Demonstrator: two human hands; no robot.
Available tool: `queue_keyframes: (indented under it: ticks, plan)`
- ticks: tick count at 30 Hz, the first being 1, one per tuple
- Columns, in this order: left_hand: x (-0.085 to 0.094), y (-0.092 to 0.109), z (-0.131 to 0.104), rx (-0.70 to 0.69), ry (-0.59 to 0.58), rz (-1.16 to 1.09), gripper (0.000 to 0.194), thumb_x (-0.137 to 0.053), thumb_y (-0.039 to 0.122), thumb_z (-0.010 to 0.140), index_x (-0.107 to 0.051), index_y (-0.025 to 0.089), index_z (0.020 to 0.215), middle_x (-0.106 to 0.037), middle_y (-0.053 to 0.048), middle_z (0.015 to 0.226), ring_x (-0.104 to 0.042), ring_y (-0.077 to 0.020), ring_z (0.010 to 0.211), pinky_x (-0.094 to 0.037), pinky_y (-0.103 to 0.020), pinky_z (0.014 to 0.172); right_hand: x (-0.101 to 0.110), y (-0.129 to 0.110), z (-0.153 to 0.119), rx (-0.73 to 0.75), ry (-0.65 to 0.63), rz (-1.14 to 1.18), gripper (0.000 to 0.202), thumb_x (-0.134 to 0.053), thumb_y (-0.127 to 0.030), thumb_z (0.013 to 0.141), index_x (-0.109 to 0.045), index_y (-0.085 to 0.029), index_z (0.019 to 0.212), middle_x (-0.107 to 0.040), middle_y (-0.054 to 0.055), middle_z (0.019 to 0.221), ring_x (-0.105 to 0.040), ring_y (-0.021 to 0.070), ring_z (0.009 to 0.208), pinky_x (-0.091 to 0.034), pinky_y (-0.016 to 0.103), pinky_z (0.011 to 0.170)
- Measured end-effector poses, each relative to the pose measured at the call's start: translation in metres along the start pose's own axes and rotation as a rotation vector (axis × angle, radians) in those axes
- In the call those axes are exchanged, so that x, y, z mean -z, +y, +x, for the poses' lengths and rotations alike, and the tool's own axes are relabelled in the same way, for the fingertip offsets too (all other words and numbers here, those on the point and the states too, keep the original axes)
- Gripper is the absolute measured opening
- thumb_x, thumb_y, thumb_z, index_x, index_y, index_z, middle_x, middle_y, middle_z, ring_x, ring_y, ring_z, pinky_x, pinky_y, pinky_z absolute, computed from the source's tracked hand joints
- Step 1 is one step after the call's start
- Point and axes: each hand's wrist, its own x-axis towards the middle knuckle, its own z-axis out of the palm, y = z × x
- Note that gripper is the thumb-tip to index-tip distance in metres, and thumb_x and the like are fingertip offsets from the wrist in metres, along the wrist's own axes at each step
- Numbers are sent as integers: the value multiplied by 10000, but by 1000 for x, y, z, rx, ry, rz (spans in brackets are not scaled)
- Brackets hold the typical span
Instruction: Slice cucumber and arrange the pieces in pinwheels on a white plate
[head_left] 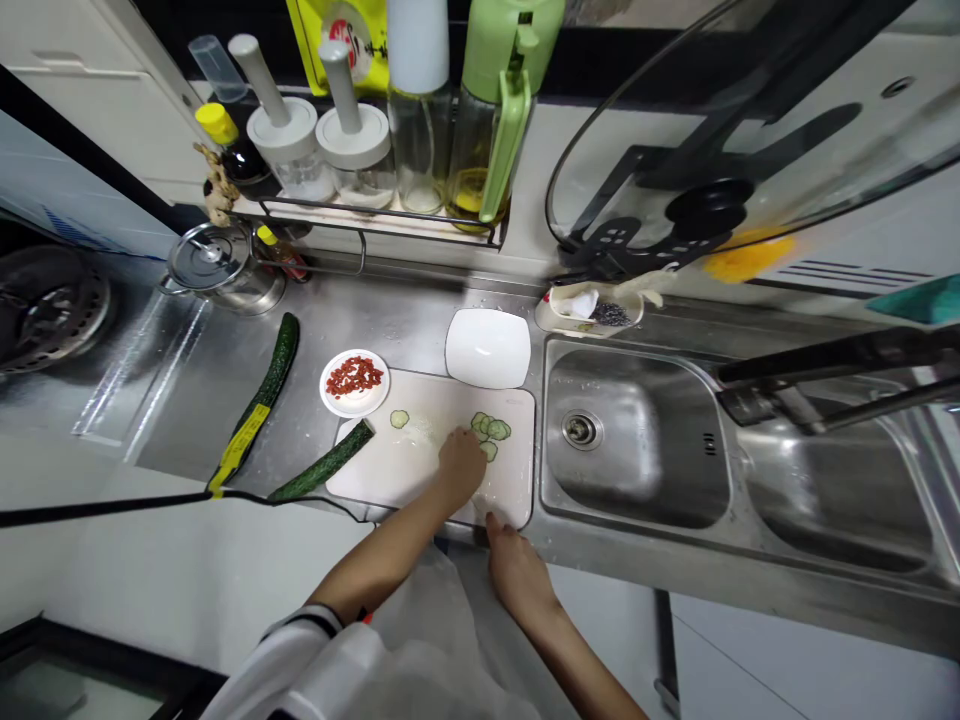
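A pale cutting board (405, 475) lies on the steel counter. My left hand (461, 465) is over its right half, fingers bent down beside a small cluster of cucumber slices (493, 428). What its fingertips hold, if anything, is hidden. At the board's front edge is my right hand (517, 565), closed, with one finger reaching onto the board; whatever it grips cannot be made out. One lone cucumber slice (400, 419) lies at the upper left of the board. A cut cucumber (322, 465) rests partly on the board's left edge.
A whole cucumber (277, 365) with a yellow label lies further left. Behind the board are a white plate of red pieces (355, 407) and a bare white dish (487, 347). To the right is a steel sink (637, 430); a lidded pot (225, 270) stands back left.
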Motion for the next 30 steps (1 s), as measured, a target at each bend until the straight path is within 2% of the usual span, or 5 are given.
queue_keyframes:
  ticks: [5, 10, 20, 24, 30]
  plan:
    - [-7, 3, 2, 12, 4, 23, 239, -449, 186, 849, -598, 115, 1022, -577, -158, 1101, -544, -242, 1036, -413, -313, 867, -2, 0, 0, 5, 12, 8, 494, -221, -37, 866, -480, -166, 1267, -640, 117, 977, -634, 205, 885, -419, 257, 674]
    - [-8, 3, 3, 3, 15, -5, 202, -485, 177, 826, -600, 127, 984, -586, -155, 1092, -548, -247, 1025, -420, -315, 843, -2, 0, 1, 1, 7, 4, 498, -215, -38, 866, -483, -155, 1269, -635, 131, 1006, -634, 208, 884, -423, 264, 677]
    - [-4, -6, 6, -11, -13, -172, 200, -498, 141, 796, -639, 183, 933, -689, -64, 905, -613, -192, 876, -431, -279, 765, 0, 1, 1, 22, 7, -42, 493, -236, -24, 857, -474, -164, 1265, -634, 126, 991, -636, 208, 889, -444, 266, 676]
    - [2, -20, 11, 25, -5, -220, 183, -539, 180, 780, -670, 199, 905, -704, -45, 912, -620, -163, 845, -441, -242, 734, 1, 3, 0, 24, 27, -82, 467, -242, -25, 863, -483, -163, 1240, -635, 126, 970, -645, 215, 871, -449, 268, 652]
    - [23, -60, 14, 56, 2, -240, 161, -597, 176, 722, -713, 215, 826, -715, -9, 892, -626, -140, 848, -441, -209, 761, 4, 13, -4, 48, 48, -85, 417, -303, 9, 818, -527, -170, 1121, -647, 101, 928, -653, 193, 824, -416, 229, 607]
